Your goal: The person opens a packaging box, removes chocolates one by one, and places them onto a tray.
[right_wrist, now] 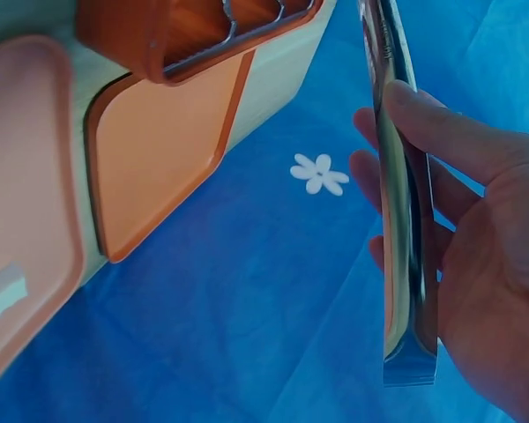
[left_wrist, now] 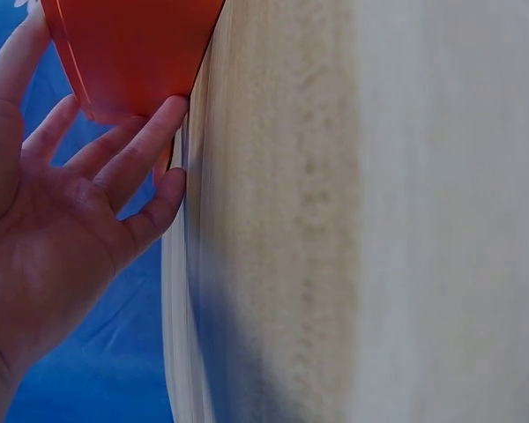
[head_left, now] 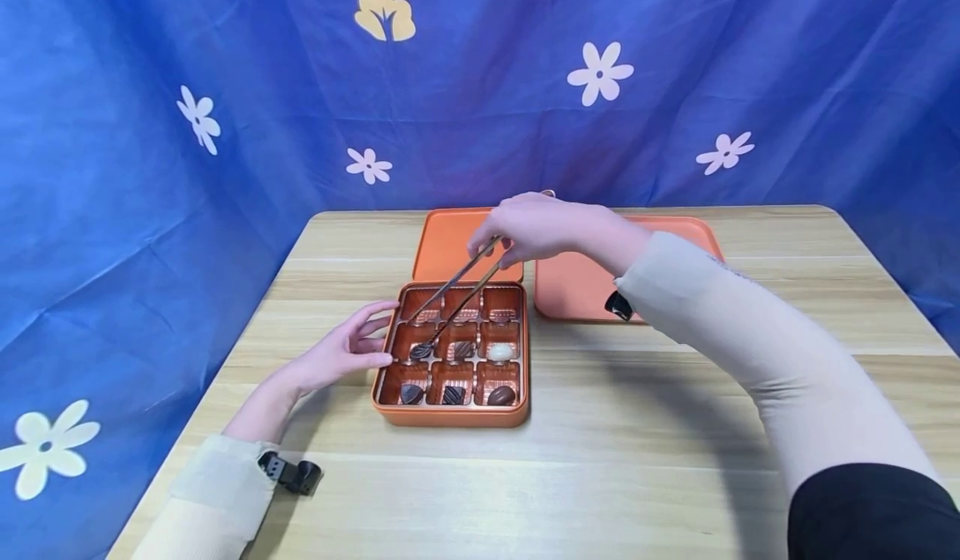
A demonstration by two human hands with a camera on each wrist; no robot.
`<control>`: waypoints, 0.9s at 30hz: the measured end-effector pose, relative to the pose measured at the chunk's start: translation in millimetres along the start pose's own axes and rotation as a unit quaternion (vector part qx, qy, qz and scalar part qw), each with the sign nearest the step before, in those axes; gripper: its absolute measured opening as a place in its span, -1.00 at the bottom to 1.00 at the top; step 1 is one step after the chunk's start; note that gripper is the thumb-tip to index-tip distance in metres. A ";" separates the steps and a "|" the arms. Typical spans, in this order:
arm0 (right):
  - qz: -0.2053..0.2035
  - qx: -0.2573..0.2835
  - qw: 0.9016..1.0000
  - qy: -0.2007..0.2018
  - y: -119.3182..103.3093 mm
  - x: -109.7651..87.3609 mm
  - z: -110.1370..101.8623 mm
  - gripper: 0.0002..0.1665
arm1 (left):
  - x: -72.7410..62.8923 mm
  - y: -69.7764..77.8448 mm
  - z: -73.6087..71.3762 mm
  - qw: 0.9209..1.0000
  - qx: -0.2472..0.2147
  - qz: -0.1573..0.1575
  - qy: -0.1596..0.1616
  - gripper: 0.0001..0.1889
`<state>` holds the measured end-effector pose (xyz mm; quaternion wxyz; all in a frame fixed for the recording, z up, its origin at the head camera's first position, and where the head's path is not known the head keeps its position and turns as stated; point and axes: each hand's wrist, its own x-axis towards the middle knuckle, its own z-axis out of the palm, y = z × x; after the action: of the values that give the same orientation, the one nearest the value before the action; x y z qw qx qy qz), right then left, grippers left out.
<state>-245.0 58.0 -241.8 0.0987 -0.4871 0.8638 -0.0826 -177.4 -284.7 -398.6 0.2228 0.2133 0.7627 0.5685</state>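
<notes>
An orange square box [head_left: 450, 416] holds a brown divided insert, with chocolates in its middle and front rows. My right hand [head_left: 536, 227] grips metal tongs [right_wrist: 397, 229] from above. The tongs' arms stand apart, slanting down into the box's left side. One tip is right at a dark chocolate [head_left: 422, 351] in the middle-left compartment; the other reaches farther back. Beside that piece lie a striped brown chocolate [head_left: 463, 349] and a white one [head_left: 499, 352]. My left hand [head_left: 345, 350] rests against the box's left side, fingers extended, fingertips on the orange wall in the left wrist view.
Behind the box lies an orange lid [head_left: 442, 247]. A pink tray [head_left: 558, 289] is at the back right, partly covered by my right forearm, with a small white piece [right_wrist: 4, 291] on it. The wooden table [head_left: 600, 460] ends at a blue flowered curtain [head_left: 480, 85].
</notes>
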 end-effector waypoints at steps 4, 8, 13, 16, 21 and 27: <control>-0.003 -0.028 0.999 -0.023 -7.2 12.2 -2.7 -0.59 | 0.4 0.6 -0.2 1.000 0.001 -0.001 0.000 -0.18; -0.007 -0.057 0.997 -0.041 -13.2 22.9 -3.7 -0.59 | 0.8 2.0 0.5 1.000 -0.001 -0.001 -0.003 -0.18; -0.007 -0.096 0.993 -0.062 -24.9 35.5 -6.1 -0.59 | 0.7 3.4 0.8 1.000 -0.005 -0.004 -0.004 -0.18; 0.002 -0.116 0.990 -0.080 -34.1 44.3 -8.0 -0.58 | 0.3 3.9 0.4 1.000 -0.001 -0.007 0.001 -0.17; 0.006 -0.141 0.983 -0.114 -44.5 59.2 -7.5 -0.60 | -0.7 4.7 0.3 1.000 0.005 -0.008 0.007 -0.17; -0.010 -0.157 0.980 -0.121 -45.9 67.6 -4.0 -0.65 | -1.3 5.3 0.7 1.000 0.002 -0.009 0.006 -0.18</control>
<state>-242.3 -23.2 -233.1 0.1245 -0.5115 0.8427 0.1126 -175.6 -283.5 -393.6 0.2229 0.2028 0.7669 0.5666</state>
